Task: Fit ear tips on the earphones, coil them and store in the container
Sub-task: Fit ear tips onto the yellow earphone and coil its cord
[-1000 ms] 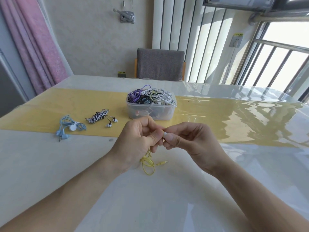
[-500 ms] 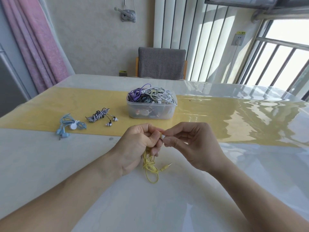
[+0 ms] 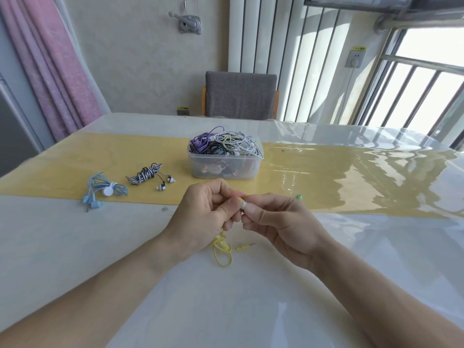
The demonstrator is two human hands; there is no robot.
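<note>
My left hand [image 3: 200, 217] grips the yellow earphones [image 3: 222, 249] just above the table; their cable hangs below my fist and the jack lies on the tabletop. My right hand [image 3: 278, 224] pinches a white ear tip [image 3: 243, 205] against the earbud held by my left fingers. The earbud itself is mostly hidden between my fingertips. A clear plastic container [image 3: 224, 167] stuffed with tangled earphones stands behind my hands on the yellow strip.
Blue coiled earphones [image 3: 103, 190] and black-and-white coiled earphones [image 3: 148, 175] lie at the left on the yellow strip. A small green ear tip [image 3: 298, 196] sits on the table right of my hands. A grey chair [image 3: 239, 95] stands beyond the table.
Both hands stay together, working the ear tip onto the earbud. The hanging yellow cable has shifted a little below my left hand.
</note>
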